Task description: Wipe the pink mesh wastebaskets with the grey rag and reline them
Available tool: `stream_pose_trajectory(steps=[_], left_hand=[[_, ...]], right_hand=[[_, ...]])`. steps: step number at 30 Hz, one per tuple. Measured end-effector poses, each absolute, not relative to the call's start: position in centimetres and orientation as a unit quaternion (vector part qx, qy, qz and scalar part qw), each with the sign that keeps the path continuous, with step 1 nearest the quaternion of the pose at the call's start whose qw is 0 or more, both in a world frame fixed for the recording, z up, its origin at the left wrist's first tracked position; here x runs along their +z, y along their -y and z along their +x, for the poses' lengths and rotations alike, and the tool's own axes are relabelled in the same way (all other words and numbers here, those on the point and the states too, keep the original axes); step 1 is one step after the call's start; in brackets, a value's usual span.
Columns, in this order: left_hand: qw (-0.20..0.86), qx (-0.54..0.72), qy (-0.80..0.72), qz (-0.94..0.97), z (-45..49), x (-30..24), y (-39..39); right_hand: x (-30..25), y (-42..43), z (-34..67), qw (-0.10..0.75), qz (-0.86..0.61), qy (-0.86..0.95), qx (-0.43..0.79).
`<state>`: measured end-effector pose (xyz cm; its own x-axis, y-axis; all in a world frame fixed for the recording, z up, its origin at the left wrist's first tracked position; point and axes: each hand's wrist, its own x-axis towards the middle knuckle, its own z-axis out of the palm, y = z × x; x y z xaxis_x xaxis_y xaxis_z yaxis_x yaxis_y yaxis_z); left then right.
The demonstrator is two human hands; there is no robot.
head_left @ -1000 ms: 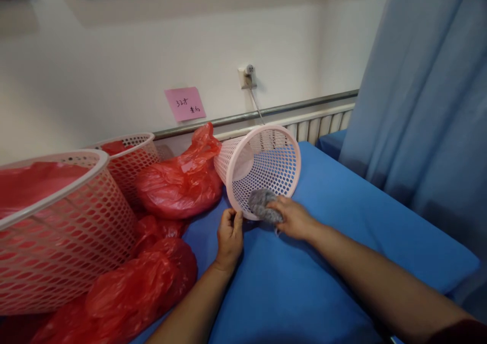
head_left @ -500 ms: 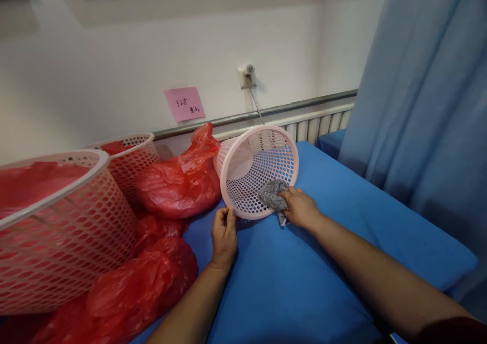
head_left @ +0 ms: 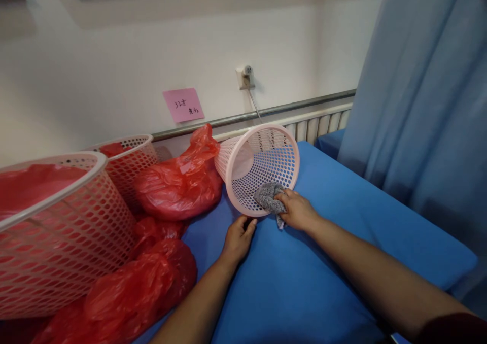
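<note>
A pink perforated plastic basket point(head_left: 243, 153) lies on its side on the blue sheet point(head_left: 304, 273), its mouth facing me. My right hand point(head_left: 299, 209) is closed on a grey cloth point(head_left: 267, 197) and presses it against the inside of the basket's lower rim. My left hand point(head_left: 239, 237) rests on the sheet just below the rim, fingers stretched toward it with the fingertips at the rim's edge, holding nothing.
A large pink basket point(head_left: 57, 232) with a red bag inside fills the left side, a smaller one point(head_left: 131, 153) behind it. Red plastic bags point(head_left: 177, 179) lie between them and in front point(head_left: 129, 293). A blue curtain point(head_left: 422, 105) hangs at the right. A pink note point(head_left: 183, 105) is on the wall.
My left hand let go of the basket's rim and slid right, now flat below it. My right hand moved the grey cloth along the inside of the lower rim.
</note>
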<state>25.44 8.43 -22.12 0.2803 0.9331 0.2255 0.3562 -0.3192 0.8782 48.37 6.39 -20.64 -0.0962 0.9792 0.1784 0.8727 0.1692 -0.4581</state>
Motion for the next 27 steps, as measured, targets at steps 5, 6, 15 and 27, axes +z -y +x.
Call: stream_pose_trajectory(steps=[5, 6, 15, 27], left_hand=[[0.340, 0.466, -0.454, 0.679, 25.2, -21.2, -7.9], [0.328, 0.487, -0.457, 0.668, 25.1, -21.0, -7.8], [0.291, 0.580, -0.463, 0.604, 24.7, -19.7, -7.8], [0.357, 0.487, -0.467, 0.646, 25.1, -21.1, -8.0]], right_hand=[[-20.7, -5.2, 45.9, 0.310, -0.517, 0.778, 0.178], [-20.6, -4.9, 45.5, 0.321, -0.501, 0.782, 0.183], [-19.7, -6.8, 50.3, 0.175, -0.694, 0.695, 0.066], [-20.8, -5.6, 46.1, 0.249, -0.518, 0.804, 0.152]])
